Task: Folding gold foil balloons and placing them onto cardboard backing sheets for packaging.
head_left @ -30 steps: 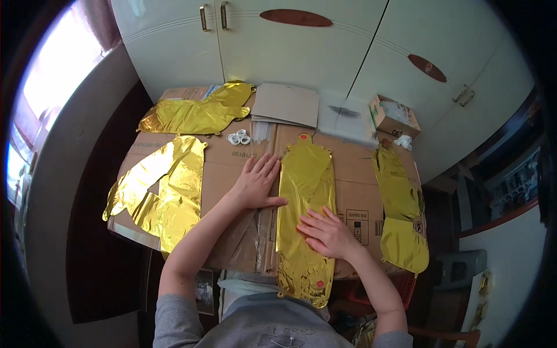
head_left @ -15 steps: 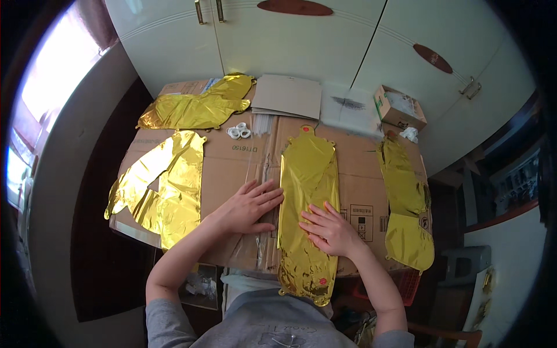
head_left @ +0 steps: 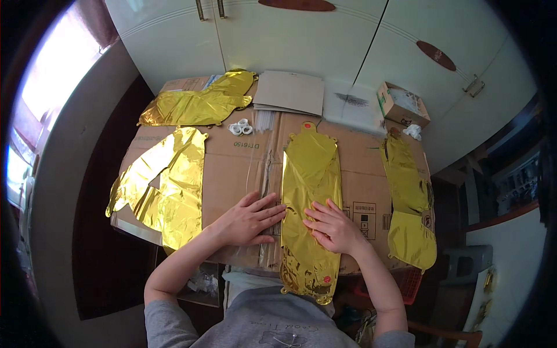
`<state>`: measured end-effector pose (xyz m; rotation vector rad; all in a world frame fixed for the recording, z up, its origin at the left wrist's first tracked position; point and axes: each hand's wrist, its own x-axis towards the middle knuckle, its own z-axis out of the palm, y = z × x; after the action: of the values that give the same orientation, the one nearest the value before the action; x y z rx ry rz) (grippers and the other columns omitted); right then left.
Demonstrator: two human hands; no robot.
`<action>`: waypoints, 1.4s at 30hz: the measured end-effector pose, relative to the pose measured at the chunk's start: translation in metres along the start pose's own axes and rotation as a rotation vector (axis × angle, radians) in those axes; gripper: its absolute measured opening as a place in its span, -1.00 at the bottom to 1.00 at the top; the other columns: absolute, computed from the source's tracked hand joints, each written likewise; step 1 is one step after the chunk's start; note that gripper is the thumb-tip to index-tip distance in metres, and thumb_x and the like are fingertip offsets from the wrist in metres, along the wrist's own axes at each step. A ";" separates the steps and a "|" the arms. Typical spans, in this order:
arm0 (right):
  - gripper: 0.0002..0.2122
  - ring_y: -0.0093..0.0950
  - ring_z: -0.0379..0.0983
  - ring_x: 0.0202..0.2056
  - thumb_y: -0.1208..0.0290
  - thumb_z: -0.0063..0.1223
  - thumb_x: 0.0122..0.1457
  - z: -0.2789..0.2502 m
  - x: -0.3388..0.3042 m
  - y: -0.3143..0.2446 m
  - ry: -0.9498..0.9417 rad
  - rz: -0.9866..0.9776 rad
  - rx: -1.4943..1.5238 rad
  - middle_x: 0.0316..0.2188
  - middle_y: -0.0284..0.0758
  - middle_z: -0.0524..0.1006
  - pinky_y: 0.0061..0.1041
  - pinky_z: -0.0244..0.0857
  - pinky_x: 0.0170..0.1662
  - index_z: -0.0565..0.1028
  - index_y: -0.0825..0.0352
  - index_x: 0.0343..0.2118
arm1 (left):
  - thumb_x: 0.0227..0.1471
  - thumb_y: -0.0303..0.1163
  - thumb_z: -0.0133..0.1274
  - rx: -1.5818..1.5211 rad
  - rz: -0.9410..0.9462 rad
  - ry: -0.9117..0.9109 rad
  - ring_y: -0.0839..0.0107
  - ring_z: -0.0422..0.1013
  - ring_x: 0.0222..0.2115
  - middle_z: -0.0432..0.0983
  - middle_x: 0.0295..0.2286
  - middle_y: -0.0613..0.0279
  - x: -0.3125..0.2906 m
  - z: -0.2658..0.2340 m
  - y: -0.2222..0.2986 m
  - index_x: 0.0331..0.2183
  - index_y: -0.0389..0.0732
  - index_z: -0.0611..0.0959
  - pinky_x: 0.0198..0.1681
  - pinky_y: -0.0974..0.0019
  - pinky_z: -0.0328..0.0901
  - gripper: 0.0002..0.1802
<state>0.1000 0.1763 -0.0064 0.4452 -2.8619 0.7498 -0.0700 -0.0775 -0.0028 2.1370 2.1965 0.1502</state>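
Note:
A flat gold foil balloon (head_left: 310, 168) lies lengthwise in front of me, its near end hanging over the table's front edge. It has small tabs along its rim and a red spot near each end. My right hand (head_left: 332, 227) rests on the middle of the foil with fingers stretched out. On the cardboard just left of the balloon, my left hand (head_left: 246, 221) lies flat, its fingertips at the foil's left edge. Neither hand grips anything.
Cardboard (head_left: 232, 156) covers the table. Other gold foil balloons lie at the left (head_left: 183, 197), back left (head_left: 197, 104) and right (head_left: 410, 203). White tape rolls (head_left: 240, 127), grey boards (head_left: 289, 94) and a small box (head_left: 403, 105) sit toward the back, before white cabinets (head_left: 301, 40).
My left hand has slid slightly toward me. My right hand has shifted a little, still flat on the foil. The view has tilted slightly; the balloons keep their places.

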 end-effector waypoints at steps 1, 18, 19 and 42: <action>-0.68 -0.24 0.27 0.20 0.44 0.14 0.08 0.000 0.000 0.000 -0.003 -0.002 -0.002 0.10 -0.30 0.46 -0.05 -0.02 0.30 0.57 0.21 -0.06 | 0.14 0.19 -0.14 0.009 0.010 -0.005 0.17 -0.06 0.31 0.13 0.25 0.28 -0.001 0.000 0.000 0.26 -0.04 0.24 0.31 -0.15 -0.15 -0.21; -0.70 -0.26 0.25 0.22 0.39 0.07 0.13 0.001 -0.001 0.001 -0.004 -0.006 -0.007 0.11 -0.30 0.43 -0.03 -0.02 0.31 0.56 0.22 -0.05 | -0.20 0.48 -0.01 0.019 0.128 -0.121 -0.12 -0.07 0.28 0.02 0.28 0.08 -0.004 -0.029 0.012 0.18 0.60 0.29 0.24 -0.42 -0.19 -0.15; -0.70 -0.26 0.25 0.21 0.39 0.07 0.13 0.002 -0.002 0.001 -0.001 -0.008 -0.005 0.11 -0.30 0.43 -0.03 -0.02 0.31 0.56 0.22 -0.05 | -0.23 0.49 -0.01 0.037 0.139 -0.137 -0.13 -0.08 0.28 0.01 0.28 0.07 -0.004 -0.030 0.012 0.18 0.64 0.27 0.23 -0.44 -0.20 -0.14; -0.60 -0.33 0.25 0.21 0.32 0.10 0.11 0.027 0.024 -0.026 -0.037 -0.172 -0.166 0.14 -0.32 0.40 -0.08 0.04 0.27 0.49 0.20 0.04 | -0.19 0.51 -0.07 0.026 0.250 -0.058 -0.20 -0.07 0.27 0.12 0.23 0.00 -0.003 -0.026 0.003 0.17 0.56 0.33 0.19 -0.51 -0.22 -0.16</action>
<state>0.0840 0.1356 -0.0126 0.6757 -2.8426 0.4751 -0.0700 -0.0813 0.0233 2.3910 1.9045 0.0721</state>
